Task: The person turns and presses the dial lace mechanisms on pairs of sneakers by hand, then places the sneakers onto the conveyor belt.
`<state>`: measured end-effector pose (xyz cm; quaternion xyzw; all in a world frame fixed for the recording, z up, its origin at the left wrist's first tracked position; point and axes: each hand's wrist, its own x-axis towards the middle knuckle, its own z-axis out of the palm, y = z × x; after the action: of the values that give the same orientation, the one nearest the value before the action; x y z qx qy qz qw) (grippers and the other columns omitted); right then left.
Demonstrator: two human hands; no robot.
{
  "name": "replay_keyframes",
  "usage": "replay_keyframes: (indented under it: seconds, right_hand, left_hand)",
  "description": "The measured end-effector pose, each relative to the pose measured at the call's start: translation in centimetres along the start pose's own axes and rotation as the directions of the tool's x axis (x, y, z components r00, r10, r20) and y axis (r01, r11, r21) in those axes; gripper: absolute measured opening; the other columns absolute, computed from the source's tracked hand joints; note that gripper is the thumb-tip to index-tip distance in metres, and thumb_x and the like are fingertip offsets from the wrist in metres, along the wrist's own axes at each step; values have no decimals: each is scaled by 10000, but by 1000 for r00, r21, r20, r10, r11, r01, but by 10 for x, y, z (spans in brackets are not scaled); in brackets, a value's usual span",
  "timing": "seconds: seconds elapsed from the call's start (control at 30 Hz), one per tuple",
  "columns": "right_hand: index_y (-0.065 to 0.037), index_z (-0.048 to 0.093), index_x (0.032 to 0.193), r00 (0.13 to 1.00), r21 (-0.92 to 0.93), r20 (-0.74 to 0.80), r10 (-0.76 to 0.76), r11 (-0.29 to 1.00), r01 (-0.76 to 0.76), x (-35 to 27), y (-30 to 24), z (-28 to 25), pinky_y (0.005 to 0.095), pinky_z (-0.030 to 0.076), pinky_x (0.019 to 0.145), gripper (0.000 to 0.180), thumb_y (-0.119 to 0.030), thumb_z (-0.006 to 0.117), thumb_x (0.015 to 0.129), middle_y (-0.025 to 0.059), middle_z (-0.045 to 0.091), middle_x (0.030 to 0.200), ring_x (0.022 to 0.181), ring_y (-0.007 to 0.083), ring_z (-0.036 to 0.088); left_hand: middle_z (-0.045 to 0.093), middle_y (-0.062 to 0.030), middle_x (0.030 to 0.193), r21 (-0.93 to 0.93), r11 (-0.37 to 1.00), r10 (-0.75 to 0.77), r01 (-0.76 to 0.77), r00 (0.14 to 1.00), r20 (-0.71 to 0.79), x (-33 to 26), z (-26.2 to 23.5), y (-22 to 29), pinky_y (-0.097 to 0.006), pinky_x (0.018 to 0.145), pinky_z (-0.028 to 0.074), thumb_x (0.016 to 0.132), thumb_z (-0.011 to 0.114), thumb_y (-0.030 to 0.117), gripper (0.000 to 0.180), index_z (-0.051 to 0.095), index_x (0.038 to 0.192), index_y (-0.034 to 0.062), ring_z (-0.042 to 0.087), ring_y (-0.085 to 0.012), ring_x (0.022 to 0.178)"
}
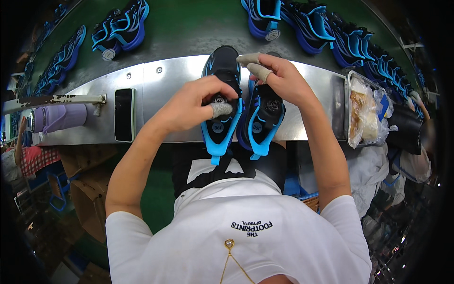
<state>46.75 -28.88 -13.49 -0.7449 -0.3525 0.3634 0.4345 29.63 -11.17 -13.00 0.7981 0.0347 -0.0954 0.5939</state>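
Observation:
Two black and blue sneakers stand side by side in front of me, toes pointing away and heel tabs toward me. On the left sneaker [220,132] rests my left hand [191,105], its covered thumb and curled fingers closed about the tongue and the round dial there. My right hand [283,78] is over the front of the right sneaker [260,124], hiding most of its toe. Its thumb and forefinger wear beige finger covers and reach apart toward the left sneaker's side; nothing shows between them. I cannot tell whether those tips touch the shoe.
Under the sneakers is a curved metal ledge [165,85]. A phone [124,115] and a purple flask [59,117] lie to the left, beside a worn metal bar [56,100]. At right is a tray [349,109] of bagged items. More sneakers [125,26] line the green surface beyond.

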Motion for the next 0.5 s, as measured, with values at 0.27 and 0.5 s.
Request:
replay_keyframes:
  seconds: [0.27, 0.5]
  right_hand:
    - [-70, 670, 1222, 999, 86, -42, -18, 996, 22, -7, 4, -8, 247, 494, 768, 294, -204, 571, 980, 20, 683, 1001, 869, 101, 614]
    - [-95, 670, 1235, 996, 94, -88, 28, 995, -20, -12, 15, -22, 255, 511, 783, 298, -222, 568, 986, 31, 679, 1040, 891, 108, 628]
  left_hand:
    - [547, -10, 932, 207, 976, 82, -64, 993, -80, 2, 3, -1, -266, 731, 402, 797, 708, 106, 384, 640, 1173, 65, 444, -142, 780]
    - [520, -23, 885, 211, 975, 113, -70, 973, -199, 0, 15, 7, -278, 749, 406, 771, 729, 116, 356, 652, 1113, 51, 451, -157, 800]
